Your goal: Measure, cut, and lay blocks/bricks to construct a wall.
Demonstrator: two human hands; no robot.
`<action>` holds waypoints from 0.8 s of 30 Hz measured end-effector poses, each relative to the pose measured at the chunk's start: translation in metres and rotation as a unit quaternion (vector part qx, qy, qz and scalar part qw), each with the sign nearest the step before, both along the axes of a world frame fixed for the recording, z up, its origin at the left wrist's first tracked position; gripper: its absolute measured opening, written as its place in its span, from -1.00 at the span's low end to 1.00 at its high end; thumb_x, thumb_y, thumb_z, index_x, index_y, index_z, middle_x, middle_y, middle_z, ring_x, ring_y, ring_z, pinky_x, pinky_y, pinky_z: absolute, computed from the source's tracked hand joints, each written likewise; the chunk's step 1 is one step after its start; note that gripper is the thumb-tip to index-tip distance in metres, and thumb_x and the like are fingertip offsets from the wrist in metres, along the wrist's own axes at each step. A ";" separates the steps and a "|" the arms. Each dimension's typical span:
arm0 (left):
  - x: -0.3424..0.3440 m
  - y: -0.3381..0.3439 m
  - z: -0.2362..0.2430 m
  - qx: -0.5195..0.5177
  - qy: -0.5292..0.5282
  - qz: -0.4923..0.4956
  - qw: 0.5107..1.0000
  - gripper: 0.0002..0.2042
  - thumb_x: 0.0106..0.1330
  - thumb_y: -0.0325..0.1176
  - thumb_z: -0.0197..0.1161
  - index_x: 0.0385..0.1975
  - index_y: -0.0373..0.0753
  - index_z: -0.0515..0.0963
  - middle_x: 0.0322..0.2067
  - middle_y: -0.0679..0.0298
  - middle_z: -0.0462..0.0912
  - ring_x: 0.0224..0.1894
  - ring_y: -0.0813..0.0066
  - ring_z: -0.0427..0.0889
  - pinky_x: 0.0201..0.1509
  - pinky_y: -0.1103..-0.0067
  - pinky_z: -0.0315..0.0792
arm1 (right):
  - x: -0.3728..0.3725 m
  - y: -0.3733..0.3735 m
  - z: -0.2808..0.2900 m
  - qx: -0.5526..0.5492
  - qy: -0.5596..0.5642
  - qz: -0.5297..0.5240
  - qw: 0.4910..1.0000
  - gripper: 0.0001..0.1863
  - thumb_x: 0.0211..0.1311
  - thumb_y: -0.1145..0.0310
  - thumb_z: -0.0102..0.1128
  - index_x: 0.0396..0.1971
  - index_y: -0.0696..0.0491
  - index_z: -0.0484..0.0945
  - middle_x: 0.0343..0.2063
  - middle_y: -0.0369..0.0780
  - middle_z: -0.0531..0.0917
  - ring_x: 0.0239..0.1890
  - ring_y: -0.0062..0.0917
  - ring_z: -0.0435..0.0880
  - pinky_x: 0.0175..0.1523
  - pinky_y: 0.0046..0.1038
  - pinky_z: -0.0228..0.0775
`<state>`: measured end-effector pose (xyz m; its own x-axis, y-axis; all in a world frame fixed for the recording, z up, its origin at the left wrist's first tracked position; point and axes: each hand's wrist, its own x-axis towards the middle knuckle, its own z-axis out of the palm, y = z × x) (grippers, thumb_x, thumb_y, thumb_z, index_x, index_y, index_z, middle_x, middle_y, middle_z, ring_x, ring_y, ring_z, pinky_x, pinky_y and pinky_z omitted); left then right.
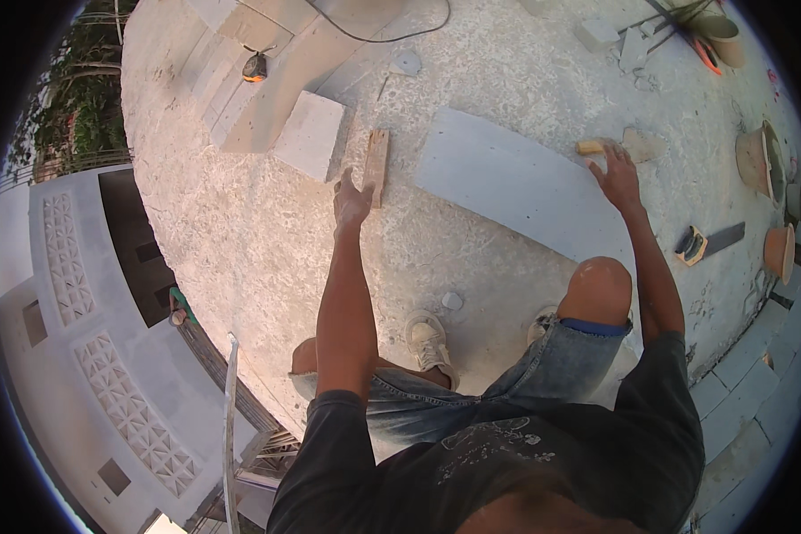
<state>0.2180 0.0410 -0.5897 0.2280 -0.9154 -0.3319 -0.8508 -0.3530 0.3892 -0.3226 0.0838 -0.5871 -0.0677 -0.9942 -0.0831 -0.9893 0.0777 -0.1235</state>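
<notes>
My left hand [353, 201] reaches down between a short pale grey block [311, 133] and a weathered strip of wood [378, 167]. Its fingers are apart, with the thumb side close to the wood; whether it touches is unclear. On the right, my right hand [618, 178] hangs over a trowel with a wooden handle [589, 147] and a mortar-coated blade [643, 144]. Those fingers are spread and bent, right at the handle, and I cannot see a grip around it. A long, flat grey block [516, 182] lies between my two hands.
A tape measure [254, 67] rests on blocks at upper left, near a dark cable [374, 39]. To the right are a handsaw [710, 241], a bucket [755, 160] and a smaller pot [779, 252]. Block chips [406, 62] lie about. The slab's edge drops off at left.
</notes>
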 end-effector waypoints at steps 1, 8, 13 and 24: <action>-0.006 0.013 -0.007 0.008 0.010 0.019 1.000 -0.27 0.19 -0.19 0.35 0.34 -0.16 0.15 0.18 -0.18 0.34 0.14 -0.17 0.46 0.20 0.20 0.37 | 0.012 -0.016 -0.009 -0.022 -0.039 0.014 0.999 -0.38 0.27 -0.04 0.13 0.24 -0.03 0.34 0.22 -0.08 0.40 0.27 -0.13 0.34 0.29 -0.09 0.19; -0.021 0.069 -0.021 0.003 0.025 0.090 0.996 -0.16 0.18 -0.10 0.36 0.40 -0.18 0.04 0.34 -0.12 0.11 0.38 -0.12 0.12 0.35 0.20 0.22 | 0.074 -0.023 -0.033 -0.001 0.025 0.001 1.000 -0.33 0.29 -0.26 -0.06 0.24 -0.13 0.38 0.24 -0.20 0.42 0.32 -0.24 0.28 0.37 0.02 -0.09; -0.033 0.025 -0.022 0.051 -0.030 0.017 0.998 -0.21 0.22 -0.13 0.32 0.41 -0.03 0.05 0.38 0.01 0.06 0.35 -0.11 0.18 0.33 0.19 0.28 | 0.074 -0.026 -0.047 -0.043 0.007 0.020 0.999 -0.43 0.29 -0.22 0.00 0.09 -0.13 0.55 0.12 -0.23 0.54 0.26 -0.27 0.35 0.35 -0.05 -0.05; -0.023 0.172 -0.015 0.145 -0.069 0.223 0.961 -0.43 0.37 -0.18 0.10 0.36 -0.05 0.13 0.18 -0.02 0.27 0.15 -0.06 0.42 0.15 0.20 0.39 | 0.074 -0.020 -0.041 -0.069 -0.009 -0.003 0.998 -0.51 0.20 -0.13 0.19 -0.13 -0.03 0.67 -0.19 -0.16 0.71 -0.09 -0.30 0.65 0.11 -0.25 0.35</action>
